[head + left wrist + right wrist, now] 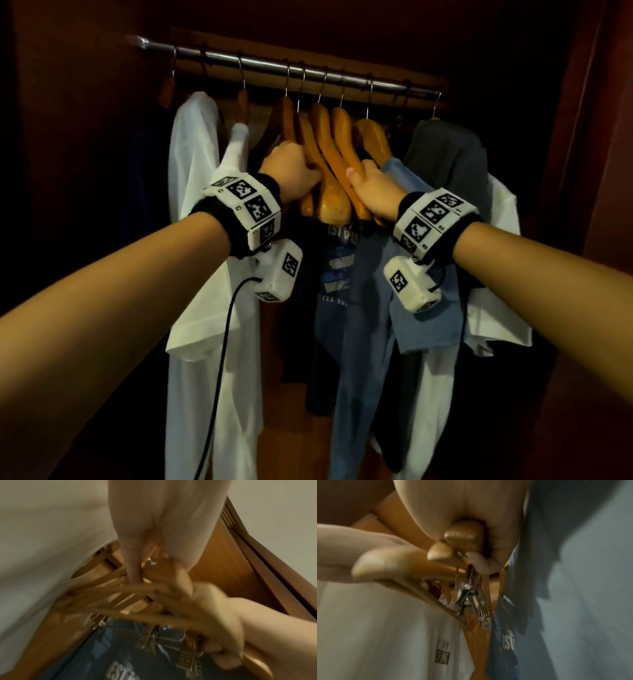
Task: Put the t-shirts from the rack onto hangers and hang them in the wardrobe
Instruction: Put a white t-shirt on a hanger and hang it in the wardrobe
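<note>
Several bare wooden hangers (329, 147) hang bunched at the middle of the metal rod (274, 66). My left hand (291, 168) grips the left ones, thumb pressed on a hanger arm. My right hand (370, 185) grips a hanger arm on the right side of the bunch. In the right wrist view its fingers (479, 561) curl round a rounded hanger end (464, 536). A white t-shirt (195, 171) hangs to the left. A blue printed t-shirt (335, 274), a light blue one (421, 325) and a dark grey one (452, 154) hang below and to the right.
The wardrobe is dark inside, with a wooden side wall (582, 137) close on the right. Another white garment (496, 274) hangs at the far right. A black cable (226, 325) trails down from my left wrist. Metal clips (467, 592) dangle under the hangers.
</note>
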A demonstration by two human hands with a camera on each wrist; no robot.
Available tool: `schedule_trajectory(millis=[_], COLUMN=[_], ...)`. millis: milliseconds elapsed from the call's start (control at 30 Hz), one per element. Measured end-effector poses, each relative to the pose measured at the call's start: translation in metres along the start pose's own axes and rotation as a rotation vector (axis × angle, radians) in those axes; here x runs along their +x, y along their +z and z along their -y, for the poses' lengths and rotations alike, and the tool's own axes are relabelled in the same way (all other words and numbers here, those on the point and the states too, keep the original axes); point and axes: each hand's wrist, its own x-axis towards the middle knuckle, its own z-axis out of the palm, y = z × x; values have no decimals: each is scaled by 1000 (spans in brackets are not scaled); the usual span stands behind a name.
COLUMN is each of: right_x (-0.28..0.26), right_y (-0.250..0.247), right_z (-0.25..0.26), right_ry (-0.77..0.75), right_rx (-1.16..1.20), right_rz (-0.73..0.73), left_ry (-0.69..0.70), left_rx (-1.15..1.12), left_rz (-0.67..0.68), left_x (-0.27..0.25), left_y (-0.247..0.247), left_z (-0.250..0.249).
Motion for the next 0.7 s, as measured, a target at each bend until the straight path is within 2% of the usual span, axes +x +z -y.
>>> schedule_trajectory(millis=[233,433,533,700], right_x=[-5,-15,-17,-20], right_y=[6,14,21,24], right_z=[-4,8,21,27], right_ry=[-9,46,58,99], right_rx=[81,163,179,136], right_rz=[-57,-95,-122,-159], left_ry=[-26,-26,-37,-140], left_rx=[-171,-239,-359,-590], left_rz=[-70,-61,-63,-59], left_x=[-7,-6,-8,-16], left_y=[8,6,2,0], left_z=[6,17,23,26])
